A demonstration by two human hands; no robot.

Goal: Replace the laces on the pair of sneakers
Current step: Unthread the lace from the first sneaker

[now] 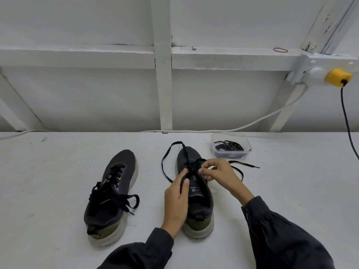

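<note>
Head view puts the sneaker I am working on (196, 193) straight ahead of me on the bench (58, 171). Its long axis runs from the heel nearest my body to the toe pointing at the wall, so the eyelet row lies along that same line. My left hand (175, 202) lies along the left flank of this sneaker, thumb on the tongue and fingers curled round the side, holding it steady. My right hand (217, 171) sits over the middle of the eyelet row, fingertips pinching the black lace (162, 163). One stretch of that lace loops out past the left side of the toe. Its other end trails flat to the right of the sneaker, under my right wrist. The right hand is plainly the nearer one to the crossing, so I judge the pulling or feeding falls to it, across the shoe's axis, while the left resists. Whether the lace is going in or coming out I cannot tell. The second sneaker (110, 195) lies well left of this one, laced and tied. A clear tub (247, 144) of coiled laces (229, 146) stands just beyond and right of the toe.
</note>
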